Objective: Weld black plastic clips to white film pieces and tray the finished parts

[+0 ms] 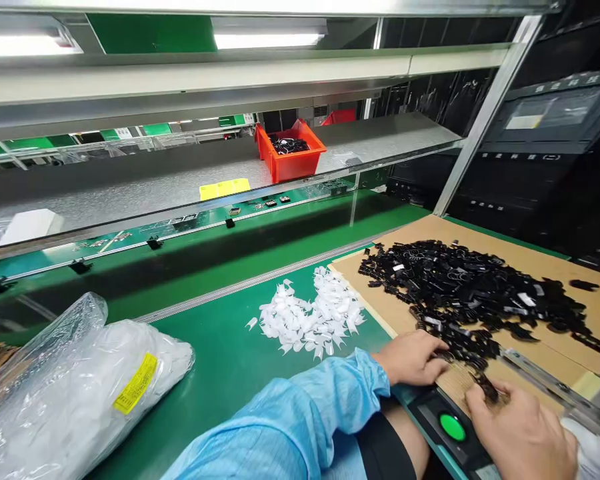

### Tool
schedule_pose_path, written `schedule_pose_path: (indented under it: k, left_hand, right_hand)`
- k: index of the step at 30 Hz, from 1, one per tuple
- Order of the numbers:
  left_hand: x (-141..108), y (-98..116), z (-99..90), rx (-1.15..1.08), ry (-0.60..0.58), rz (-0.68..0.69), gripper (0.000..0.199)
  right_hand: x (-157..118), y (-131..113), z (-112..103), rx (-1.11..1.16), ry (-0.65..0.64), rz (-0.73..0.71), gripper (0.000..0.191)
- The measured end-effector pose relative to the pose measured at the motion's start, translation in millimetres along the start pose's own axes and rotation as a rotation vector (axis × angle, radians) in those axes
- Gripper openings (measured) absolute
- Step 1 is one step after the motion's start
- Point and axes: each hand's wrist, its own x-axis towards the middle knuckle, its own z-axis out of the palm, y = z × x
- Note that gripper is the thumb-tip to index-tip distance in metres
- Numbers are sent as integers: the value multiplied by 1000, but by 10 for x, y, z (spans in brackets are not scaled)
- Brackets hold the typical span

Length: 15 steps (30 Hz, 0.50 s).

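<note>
A large heap of small black plastic parts [460, 280] covers the brown board on the right. At its near edge, my left hand [414, 357] has its fingers bent and drawn together beside the parts; what lies between the fingertips is hidden. Lower right, my right hand [523, 427] pinches a small black plastic part [487, 387] between thumb and fingers. Just left of the board, small white forked plastic pieces [310, 313] form a loose pile on the green mat.
A clear bag of white pieces [135, 360] with a yellow label lies at left. Near my right hand are a metal rail [555, 387] and a black box with a green button [452, 427]. Above, a shelf [170, 167] carries a red bin [293, 163].
</note>
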Motion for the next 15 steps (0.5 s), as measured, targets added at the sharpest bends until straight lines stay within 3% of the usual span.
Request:
schedule_pose_path:
  k: [2,6,10,12,15]
  left_hand:
    - [-75,111,-42,-69,-37,76,43]
    - [-275,497,-167,-101,-196,183,36]
    - [-93,471,-170,-120,-332,366,41]
    - [-10,460,-105,-140,-319,383,41]
    - [-68,525,-15,-168,-209,274,38]
  right_hand:
    - [-84,30,-136,31,-10,21,30]
    - [-450,96,-769,234,-46,32,28]
    - [-763,428,-1425,67,80,51,11]
    - [-936,679,-1757,-77,118,97,12]
    - [-1182,1026,-2134,-249,126,147,18]
